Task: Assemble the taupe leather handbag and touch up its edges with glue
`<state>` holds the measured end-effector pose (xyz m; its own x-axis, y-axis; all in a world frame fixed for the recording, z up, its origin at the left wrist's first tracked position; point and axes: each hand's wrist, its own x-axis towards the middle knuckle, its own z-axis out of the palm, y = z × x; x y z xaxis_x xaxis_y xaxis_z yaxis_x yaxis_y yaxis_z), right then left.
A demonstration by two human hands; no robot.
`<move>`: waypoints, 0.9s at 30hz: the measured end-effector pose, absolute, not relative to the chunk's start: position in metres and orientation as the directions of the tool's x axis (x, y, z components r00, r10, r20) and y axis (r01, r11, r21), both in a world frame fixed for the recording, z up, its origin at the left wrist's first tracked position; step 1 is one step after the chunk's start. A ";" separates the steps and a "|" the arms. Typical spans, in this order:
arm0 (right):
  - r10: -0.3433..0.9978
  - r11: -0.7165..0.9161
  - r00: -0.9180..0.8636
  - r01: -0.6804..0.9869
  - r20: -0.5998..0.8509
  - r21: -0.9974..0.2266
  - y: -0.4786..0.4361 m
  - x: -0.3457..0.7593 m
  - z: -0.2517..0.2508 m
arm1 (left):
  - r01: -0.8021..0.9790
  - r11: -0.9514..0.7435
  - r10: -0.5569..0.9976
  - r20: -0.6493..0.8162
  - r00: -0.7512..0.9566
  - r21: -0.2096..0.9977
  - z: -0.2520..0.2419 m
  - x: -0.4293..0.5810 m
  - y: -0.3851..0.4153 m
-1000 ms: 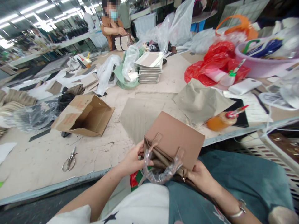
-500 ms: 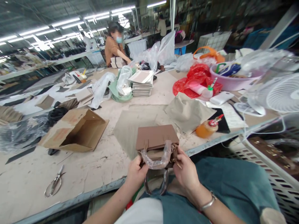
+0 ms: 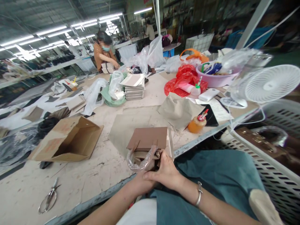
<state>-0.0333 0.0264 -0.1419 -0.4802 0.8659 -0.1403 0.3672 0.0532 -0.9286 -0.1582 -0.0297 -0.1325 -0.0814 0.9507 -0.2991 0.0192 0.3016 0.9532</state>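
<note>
A brown handbag (image 3: 148, 137) lies at the table's front edge, its flat panel facing up and its opening towards me. One of its handles (image 3: 140, 164) is wrapped in clear plastic and arches over the opening. My right hand (image 3: 167, 170) grips the bag's near right corner, fingers bent at the edge and thumb stretched left over my other hand. Just below the opening, my left hand (image 3: 145, 182) reaches across to the right. Its fingers are hidden behind my right hand and the bag. Beige sheet material (image 3: 119, 129) lies under and beside the bag.
An open cardboard box (image 3: 77, 137) and scissors (image 3: 48, 198) lie left. Right of the bag stand an orange glue bottle (image 3: 197, 124) and a white fan (image 3: 269, 84). Stacked panels (image 3: 134, 90) are farther back. A white crate (image 3: 264, 162) stands at my right; a co-worker (image 3: 104, 53) works across the table.
My left hand has left the bag's left side and moved right, to beside my right hand. The bag has turned slightly, and its lower handle no longer shows. The view has swung right.
</note>
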 end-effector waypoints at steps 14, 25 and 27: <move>0.922 -0.095 -0.383 -0.072 -0.060 -0.993 0.067 -0.025 -0.168 | -0.358 0.458 0.809 -0.548 -0.212 0.814 -0.107 -0.191 -0.071; 0.846 -0.331 -0.483 -0.146 -0.225 -0.932 0.069 -0.014 -0.166 | -0.548 0.472 0.827 -0.563 0.001 0.691 -0.098 -0.168 -0.050; 0.825 -0.401 -0.509 -0.223 -0.245 -0.888 0.070 -0.011 -0.166 | -0.618 0.372 0.828 -0.548 -0.115 0.692 -0.107 -0.164 -0.049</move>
